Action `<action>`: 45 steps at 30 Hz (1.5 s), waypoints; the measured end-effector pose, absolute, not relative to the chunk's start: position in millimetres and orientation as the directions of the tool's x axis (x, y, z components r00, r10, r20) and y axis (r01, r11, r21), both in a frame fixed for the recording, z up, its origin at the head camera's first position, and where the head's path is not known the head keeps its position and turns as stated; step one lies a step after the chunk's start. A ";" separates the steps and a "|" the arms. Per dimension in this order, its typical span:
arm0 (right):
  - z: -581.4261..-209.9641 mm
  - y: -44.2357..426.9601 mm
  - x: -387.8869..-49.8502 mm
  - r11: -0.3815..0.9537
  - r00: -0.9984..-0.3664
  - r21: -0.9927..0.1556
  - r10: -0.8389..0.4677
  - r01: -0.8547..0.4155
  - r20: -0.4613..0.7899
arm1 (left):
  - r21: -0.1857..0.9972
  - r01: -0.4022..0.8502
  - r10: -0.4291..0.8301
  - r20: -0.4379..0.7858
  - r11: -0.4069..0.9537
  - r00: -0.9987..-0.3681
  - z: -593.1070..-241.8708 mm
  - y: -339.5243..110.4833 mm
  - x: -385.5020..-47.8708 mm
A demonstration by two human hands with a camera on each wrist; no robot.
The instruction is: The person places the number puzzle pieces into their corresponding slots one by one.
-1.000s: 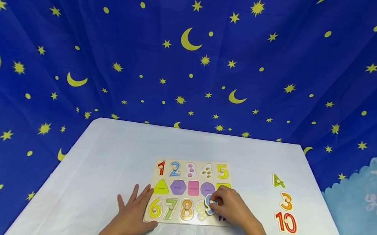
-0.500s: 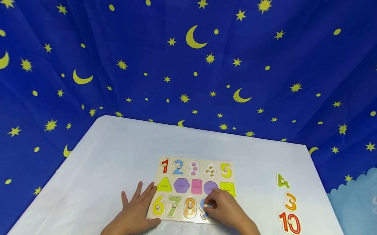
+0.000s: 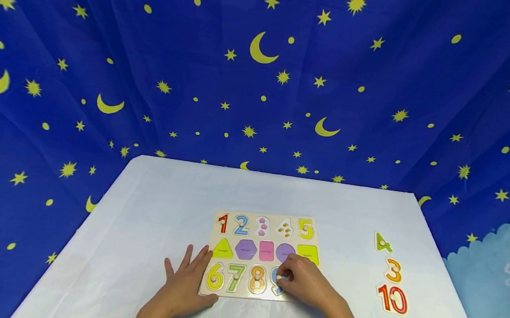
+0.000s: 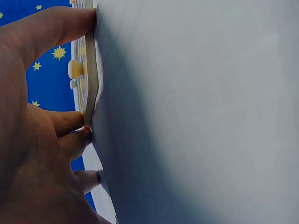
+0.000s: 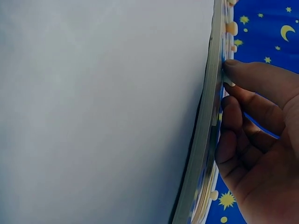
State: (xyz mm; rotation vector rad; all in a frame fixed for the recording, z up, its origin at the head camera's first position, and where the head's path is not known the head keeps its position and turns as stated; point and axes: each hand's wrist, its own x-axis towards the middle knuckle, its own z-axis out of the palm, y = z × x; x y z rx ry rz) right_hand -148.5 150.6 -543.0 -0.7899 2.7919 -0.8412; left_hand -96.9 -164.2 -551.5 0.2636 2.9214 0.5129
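A blue cloth printed with yellow stars and moons hangs behind a white-covered table, on which a wooden number board lies flat. The likeliest trouble is the blue 9 catching on its recess rim, if the knob is pressed off-centre or the piece is slightly turned; whether it sits flush I cannot tell. The board might also slide if the left hand slackens. The 9 is in the bottom row beside the 8, just beneath the right hand, whose thumb and index finger pinch its knob with no visible gap, the other fingers curled beside. The left hand's fingers are spread and straight, touching the board's near-left corner, gripping nothing. Well apart on the right lie 3 loose pieces: green 4, orange 3, red 10.
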 end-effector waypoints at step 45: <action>-530.3 242.2 -131.9 0.800 -0.975 -0.564 -0.221 -0.203 0.036 | 0.386 0.106 0.184 -0.171 0.917 -0.968 -553.4 -161.8 -99.8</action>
